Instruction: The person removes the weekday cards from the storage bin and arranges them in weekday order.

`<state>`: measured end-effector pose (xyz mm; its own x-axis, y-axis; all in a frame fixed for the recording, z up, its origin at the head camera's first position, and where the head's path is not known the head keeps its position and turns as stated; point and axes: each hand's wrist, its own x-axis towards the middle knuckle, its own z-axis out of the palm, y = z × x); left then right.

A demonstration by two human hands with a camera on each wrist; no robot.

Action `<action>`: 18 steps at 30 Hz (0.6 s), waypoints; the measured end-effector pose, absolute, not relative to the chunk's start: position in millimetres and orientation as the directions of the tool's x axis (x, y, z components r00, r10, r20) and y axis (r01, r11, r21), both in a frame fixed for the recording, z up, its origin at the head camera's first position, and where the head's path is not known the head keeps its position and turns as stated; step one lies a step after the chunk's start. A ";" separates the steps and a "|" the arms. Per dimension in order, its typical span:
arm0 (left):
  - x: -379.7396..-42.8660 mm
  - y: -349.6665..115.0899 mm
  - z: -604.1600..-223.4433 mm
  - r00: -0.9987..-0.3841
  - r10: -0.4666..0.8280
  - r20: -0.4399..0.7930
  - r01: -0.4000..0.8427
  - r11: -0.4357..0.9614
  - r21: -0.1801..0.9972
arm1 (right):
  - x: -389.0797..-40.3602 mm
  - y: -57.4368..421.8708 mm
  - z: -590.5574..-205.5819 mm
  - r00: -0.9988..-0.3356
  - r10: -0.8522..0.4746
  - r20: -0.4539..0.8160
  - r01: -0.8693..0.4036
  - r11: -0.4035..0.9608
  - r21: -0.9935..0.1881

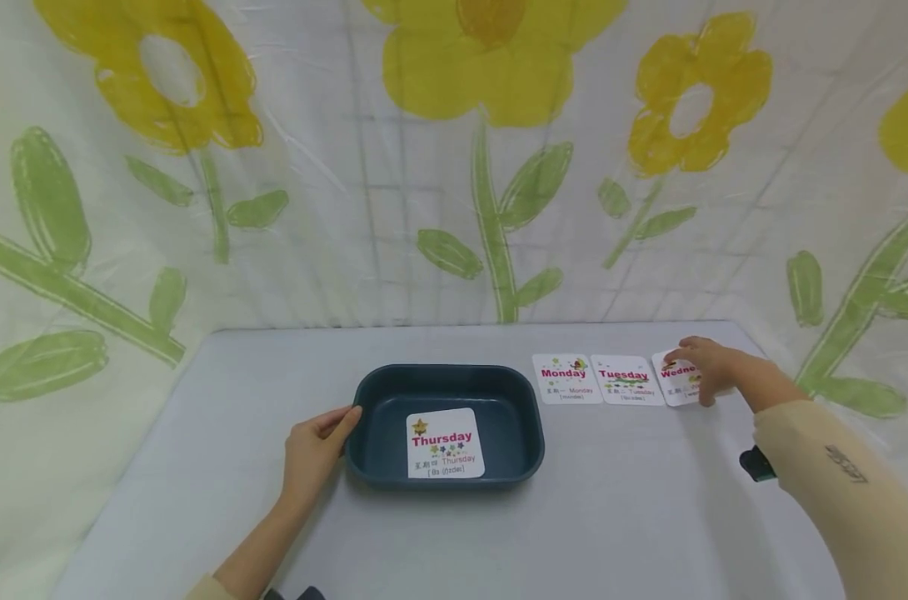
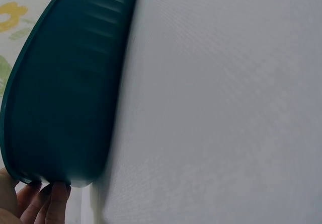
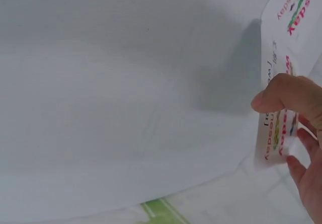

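A dark teal rectangular tub (image 1: 514,433) stands on the white table, and my left hand (image 1: 311,454) grips its left rim, thumb over the edge and fingers outside. The left wrist view shows those fingertips against the end of the tub's wall (image 2: 65,93). Inside the tub lies a white card printed Thursday (image 1: 445,462). At the far right my right hand (image 1: 716,371) holds the Wednesday card (image 1: 676,392), its fingers covering part of the print. In the right wrist view the thumb (image 3: 282,95) crosses the lower edge of the card (image 3: 271,153).
Left of the Wednesday card, a Tuesday card (image 1: 626,383) and a Monday card (image 1: 566,382) lie in a row, close together. Behind the table (image 1: 611,517) hangs a pale curtain (image 1: 311,267) with yellow flowers; it also borders both sides.
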<state>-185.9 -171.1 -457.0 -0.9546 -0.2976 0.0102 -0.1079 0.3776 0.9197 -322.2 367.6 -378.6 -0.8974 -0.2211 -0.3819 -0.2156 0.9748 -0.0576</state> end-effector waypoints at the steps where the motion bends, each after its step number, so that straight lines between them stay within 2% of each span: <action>1: -185.9 -171.1 -457.0 -0.954 -0.298 0.008 -0.110 0.375 0.920 | -323.0 366.7 -378.8 -0.896 -0.223 -0.384 -0.223 0.974 -0.045; 8: -186.6 -171.0 -457.4 -0.953 -0.304 0.004 -0.117 0.380 0.917 | -327.4 364.7 -380.1 -0.894 -0.203 -0.398 -0.227 0.974 0.013; 18: -185.9 -171.7 -457.7 -0.951 -0.310 0.004 -0.119 0.376 0.919 | -330.5 369.9 -389.4 -0.898 -0.204 -0.389 -0.209 0.977 -0.030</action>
<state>-185.9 -171.7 -457.7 -0.9508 -0.3097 0.0035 -0.1189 0.3756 0.9191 -330.5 369.9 -389.4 -0.8981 -0.2041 -0.3895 -0.2091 0.9774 -0.0300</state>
